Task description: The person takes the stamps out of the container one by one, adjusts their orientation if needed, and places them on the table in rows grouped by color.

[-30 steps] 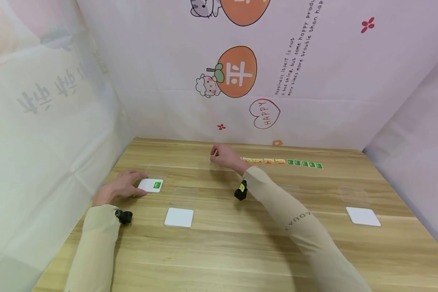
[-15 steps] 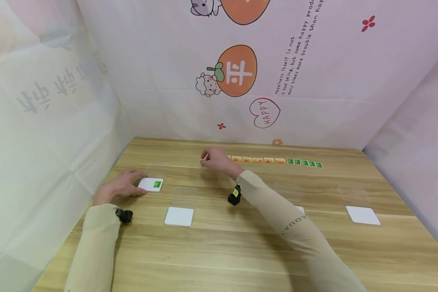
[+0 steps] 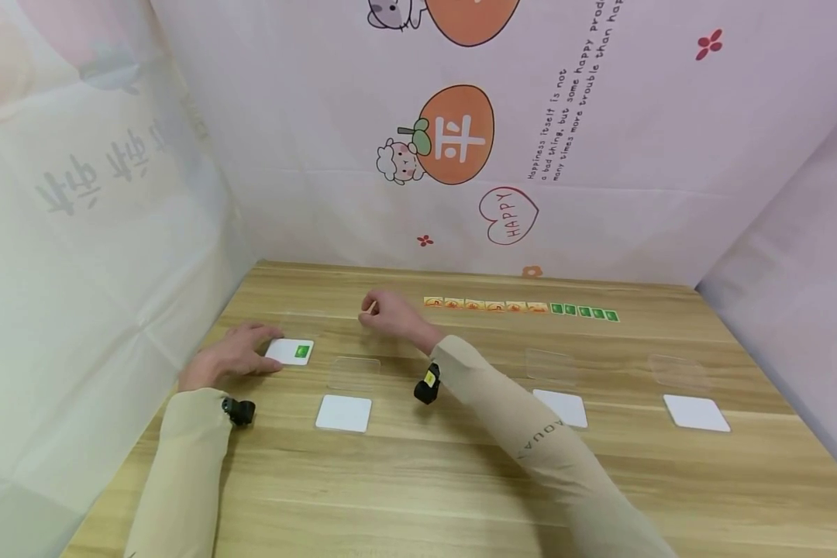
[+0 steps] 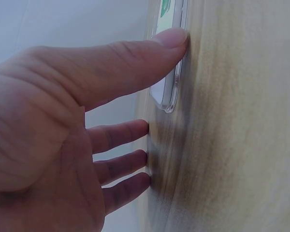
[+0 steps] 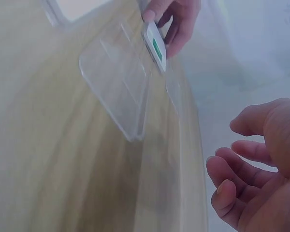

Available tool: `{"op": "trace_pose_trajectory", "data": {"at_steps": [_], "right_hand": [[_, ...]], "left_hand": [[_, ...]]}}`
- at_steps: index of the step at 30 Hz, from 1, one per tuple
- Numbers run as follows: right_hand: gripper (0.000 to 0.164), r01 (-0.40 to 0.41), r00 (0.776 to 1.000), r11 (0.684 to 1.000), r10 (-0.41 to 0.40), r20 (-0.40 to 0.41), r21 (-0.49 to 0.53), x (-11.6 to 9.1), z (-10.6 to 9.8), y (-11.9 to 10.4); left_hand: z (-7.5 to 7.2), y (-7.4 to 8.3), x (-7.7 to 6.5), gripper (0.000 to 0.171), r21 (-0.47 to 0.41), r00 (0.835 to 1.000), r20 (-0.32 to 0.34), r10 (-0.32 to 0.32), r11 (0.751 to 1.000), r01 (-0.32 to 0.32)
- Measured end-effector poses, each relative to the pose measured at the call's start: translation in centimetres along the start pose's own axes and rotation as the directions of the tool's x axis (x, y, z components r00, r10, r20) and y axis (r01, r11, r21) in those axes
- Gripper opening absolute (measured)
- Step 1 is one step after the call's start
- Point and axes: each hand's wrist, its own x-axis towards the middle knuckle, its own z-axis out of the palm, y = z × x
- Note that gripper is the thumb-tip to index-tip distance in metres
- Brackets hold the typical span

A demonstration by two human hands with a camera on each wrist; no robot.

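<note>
My left hand (image 3: pixel 233 356) holds a flat white box (image 3: pixel 289 352) in a clear case by its edges. A green sticker (image 3: pixel 303 351) lies toward the box's right side. In the left wrist view the thumb (image 4: pixel 135 55) presses the near edge, and the other fingers rest on the table. My right hand (image 3: pixel 394 316) hovers to the right of that box with fingers curled. A tiny orange-yellow sliver, apparently a sticker, shows between its thumb and finger in the head view. The right wrist view does not show it clearly.
Orange stickers (image 3: pixel 474 304) and green stickers (image 3: pixel 586 311) form a row at the back. More white boxes (image 3: pixel 344 413) stand across the table, with clear lids (image 3: pixel 354 373) behind them. Printed cloth (image 3: pixel 363 209) walls in the back and sides.
My right hand has moved left and slightly nearer, away from the sticker row, uncovering its left orange stickers. The white box behind the right forearm has come into view. The left hand stays put.
</note>
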Motion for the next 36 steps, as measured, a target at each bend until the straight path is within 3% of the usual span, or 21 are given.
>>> {"op": "trace_pose_trajectory", "data": {"at_steps": [13, 21, 36], "right_hand": [[0.021, 0.023, 1.000, 0.999, -0.023, 0.005, 0.034, 0.4, 2.6, -2.7], [0.020, 0.028, 0.999, 0.992, -0.032, 0.033, 0.124, 0.4, 3.7, -3.9], [0.029, -0.003, 0.998, 0.999, 0.001, 0.060, 0.035, 0.8, 5.8, -4.8]], "left_hand": [[-0.1, 0.0, 0.2, 0.067, -0.022, 0.999, 0.019, -0.033, 0.999, 0.033], [-0.1, -0.1, 0.4, 0.067, -0.017, 0.998, 0.030, -0.049, 0.999, 0.050], [-0.2, 0.1, 0.3, 0.066, -0.012, 0.999, 0.021, -0.032, 0.999, 0.032]]}}
